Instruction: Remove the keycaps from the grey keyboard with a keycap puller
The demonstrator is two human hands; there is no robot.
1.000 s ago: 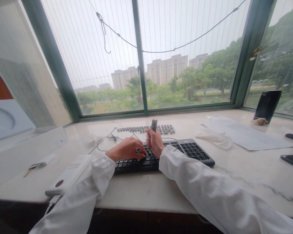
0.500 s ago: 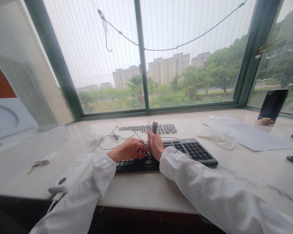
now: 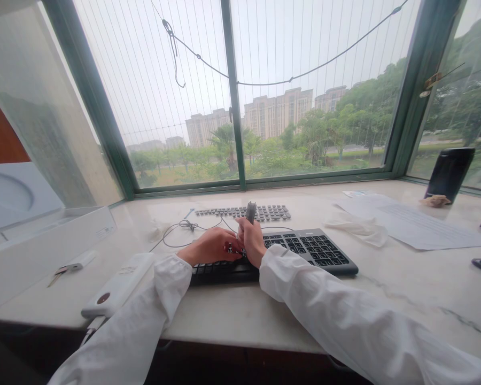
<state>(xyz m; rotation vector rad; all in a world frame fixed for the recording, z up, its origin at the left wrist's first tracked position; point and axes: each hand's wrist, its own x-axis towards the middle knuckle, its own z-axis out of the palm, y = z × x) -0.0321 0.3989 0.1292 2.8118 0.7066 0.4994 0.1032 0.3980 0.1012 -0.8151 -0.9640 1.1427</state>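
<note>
Keyboard (image 3: pixel 329 252) lies on the desk (image 3: pixel 224 315) squarely in front of me, its number-pad side showing a grid of bare dark sockets, and both of my hands are over its middle. From this far off, I judge the step in hand to be close work on individual key positions, though I can't make out whether anything is being lifted or seated there. My right hand (image 3: pixel 251 239) has its grip clamped around a slim grey tool (image 3: pixel 251 209), which sticks up above the fist; the lower end is hidden from me. My left hand (image 3: pixel 212 243) reaches in from the side, fingers curled down toward the sockets just beside the right. I cannot tell whether that grip is pinching something or only steadying the frame (the fingertips vanish into the dark keys). Beyond the keyboard, rows of loose keycaps (image 3: pixel 276 212) lie on the desk, apart from both hands, with the knotted cable (image 3: pixel 191 225) near their left end. The next move, as I read it, calls for small, straight, controlled force from the right, with the left holding the keyboard firm and its fingers kept clear of the tool's hidden end.
</note>
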